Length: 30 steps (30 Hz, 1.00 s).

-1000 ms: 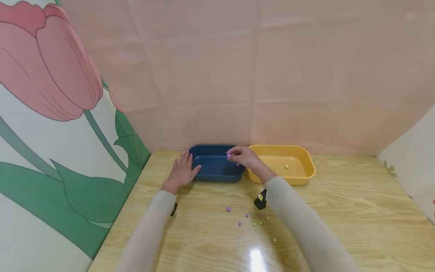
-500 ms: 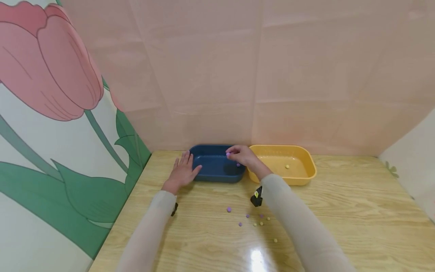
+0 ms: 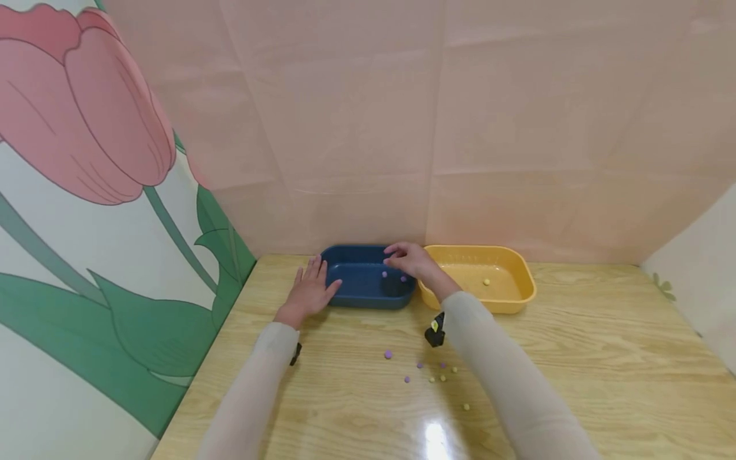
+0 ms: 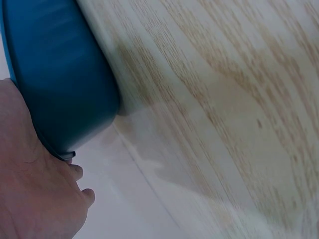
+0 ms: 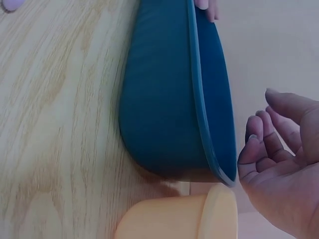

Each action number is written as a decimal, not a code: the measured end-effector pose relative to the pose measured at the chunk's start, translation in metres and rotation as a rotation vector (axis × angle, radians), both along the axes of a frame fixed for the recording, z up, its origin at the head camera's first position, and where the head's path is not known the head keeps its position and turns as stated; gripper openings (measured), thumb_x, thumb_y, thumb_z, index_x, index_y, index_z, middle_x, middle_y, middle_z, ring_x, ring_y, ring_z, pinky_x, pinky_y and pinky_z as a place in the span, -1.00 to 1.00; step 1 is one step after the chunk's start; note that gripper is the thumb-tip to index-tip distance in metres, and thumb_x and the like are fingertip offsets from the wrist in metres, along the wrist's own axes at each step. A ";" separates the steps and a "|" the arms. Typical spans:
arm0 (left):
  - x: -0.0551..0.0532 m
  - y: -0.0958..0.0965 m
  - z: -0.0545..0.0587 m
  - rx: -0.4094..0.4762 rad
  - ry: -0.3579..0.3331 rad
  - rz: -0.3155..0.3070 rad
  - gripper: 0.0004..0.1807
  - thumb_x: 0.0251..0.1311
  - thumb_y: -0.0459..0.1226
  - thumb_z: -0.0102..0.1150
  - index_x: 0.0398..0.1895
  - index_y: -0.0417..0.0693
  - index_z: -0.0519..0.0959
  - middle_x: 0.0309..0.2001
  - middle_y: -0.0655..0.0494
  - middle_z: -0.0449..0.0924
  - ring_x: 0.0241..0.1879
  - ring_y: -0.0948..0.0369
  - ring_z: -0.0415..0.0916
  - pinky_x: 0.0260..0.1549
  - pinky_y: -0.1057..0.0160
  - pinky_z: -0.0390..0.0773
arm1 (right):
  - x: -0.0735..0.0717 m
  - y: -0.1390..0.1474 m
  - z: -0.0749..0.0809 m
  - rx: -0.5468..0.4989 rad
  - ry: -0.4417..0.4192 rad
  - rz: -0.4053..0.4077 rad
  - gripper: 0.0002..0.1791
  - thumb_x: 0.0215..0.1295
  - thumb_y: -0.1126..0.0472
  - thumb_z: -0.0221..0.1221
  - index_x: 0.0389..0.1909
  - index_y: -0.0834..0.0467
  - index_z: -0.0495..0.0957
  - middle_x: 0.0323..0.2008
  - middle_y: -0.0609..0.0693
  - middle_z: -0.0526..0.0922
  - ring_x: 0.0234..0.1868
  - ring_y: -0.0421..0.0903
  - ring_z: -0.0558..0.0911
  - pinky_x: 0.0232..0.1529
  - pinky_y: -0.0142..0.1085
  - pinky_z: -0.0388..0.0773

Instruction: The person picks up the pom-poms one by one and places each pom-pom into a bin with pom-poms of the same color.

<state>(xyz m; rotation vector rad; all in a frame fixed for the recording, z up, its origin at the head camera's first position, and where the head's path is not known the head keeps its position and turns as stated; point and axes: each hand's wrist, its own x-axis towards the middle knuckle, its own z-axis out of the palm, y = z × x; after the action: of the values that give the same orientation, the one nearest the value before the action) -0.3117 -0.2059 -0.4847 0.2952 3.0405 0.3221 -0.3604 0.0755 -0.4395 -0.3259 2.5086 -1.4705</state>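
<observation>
My left hand (image 3: 308, 295) rests on the left rim of the blue tray (image 3: 359, 301), its fingers straight and spread. The left wrist view shows that hand against the tray's (image 4: 65, 74) edge. Above the tray's right end is my right hand (image 3: 415, 262), thumb and fingertips parted with nothing between them. The right wrist view shows its fingers (image 5: 253, 145) loosely bent beside the rim. Inside the blue tray lie a small purple ball (image 3: 384, 275) below those fingertips and another purple ball (image 3: 404, 278) farther right.
A yellow tray (image 3: 529, 295) holding a small yellow ball (image 3: 486, 282) stands right of the blue one. Several purple and yellow balls lie in front on the wooden table (image 3: 604, 358), among them a larger purple ball (image 3: 388, 354). A pink covering (image 3: 345, 128) rises behind.
The right hand has let go of the purple ball it pinched, which now lies in the blue tray. Its fingers have parted. The left hand has stayed on the rim.
</observation>
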 end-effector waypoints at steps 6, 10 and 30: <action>0.001 -0.002 0.002 0.005 -0.005 -0.006 -0.11 0.55 0.26 -0.50 0.64 -0.20 -0.17 0.64 -0.13 -0.38 0.62 -0.05 -0.40 0.53 -0.16 -0.30 | 0.002 0.006 0.005 -0.007 0.003 0.014 -0.60 0.43 0.14 0.25 0.21 0.19 0.57 -0.07 0.12 0.65 -0.04 0.11 0.61 0.13 0.10 0.53; 0.000 -0.002 0.002 0.010 -0.002 -0.006 -0.11 0.54 0.26 -0.50 0.64 -0.19 -0.17 0.64 -0.14 -0.36 0.62 -0.05 -0.40 0.53 -0.16 -0.30 | 0.004 0.009 0.008 -0.023 0.006 0.029 -0.58 0.43 0.11 0.25 0.23 0.16 0.55 -0.04 0.12 0.62 -0.06 0.05 0.58 0.18 0.11 0.50; -0.002 -0.002 -0.003 0.012 -0.009 -0.001 -0.11 0.55 0.26 -0.49 0.64 -0.17 -0.20 0.64 -0.09 -0.45 0.62 -0.04 -0.43 0.53 -0.15 -0.34 | 0.032 0.027 0.009 -0.063 0.013 0.140 -0.51 0.41 0.05 0.28 0.30 0.07 0.52 -0.16 0.12 0.64 -0.22 -0.05 0.68 -0.03 -0.13 0.53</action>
<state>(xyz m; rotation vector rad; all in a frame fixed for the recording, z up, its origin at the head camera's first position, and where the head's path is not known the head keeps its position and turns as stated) -0.3139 -0.2079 -0.4879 0.2950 3.0306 0.3409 -0.3289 0.1026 -0.4309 -0.5120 2.3981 -1.4988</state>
